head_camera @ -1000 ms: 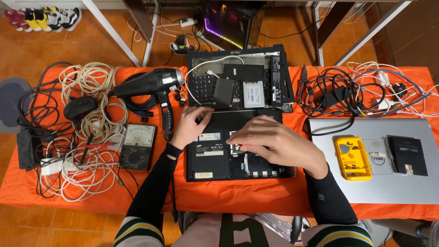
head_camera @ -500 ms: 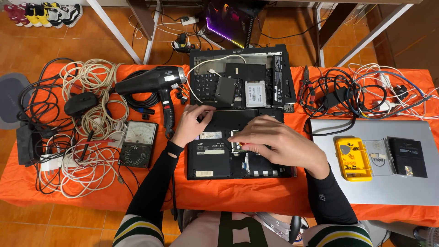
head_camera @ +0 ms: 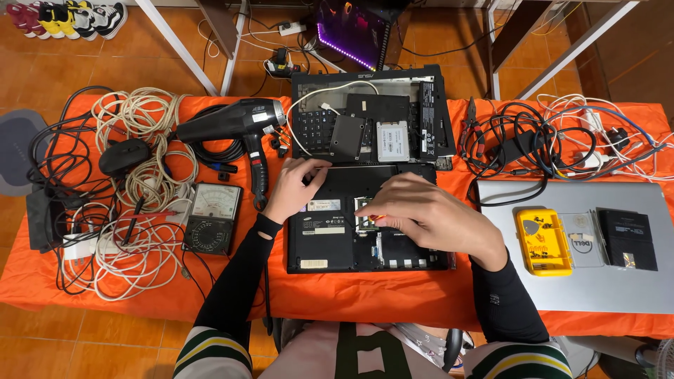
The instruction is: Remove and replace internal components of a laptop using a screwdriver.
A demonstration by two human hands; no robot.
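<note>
Head view, right hand [head_camera: 428, 217] grip over open laptop base [head_camera: 330, 238], left hand [head_camera: 295, 186] steadying edge

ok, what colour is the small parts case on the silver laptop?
Yellow parts case with a clear lid, seen in the head view.

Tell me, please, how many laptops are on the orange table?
3: the black laptop lying bottom-up under both hands, a stripped black laptop chassis just behind it, and a closed silver laptop at the right. More may hide under cables.
</note>
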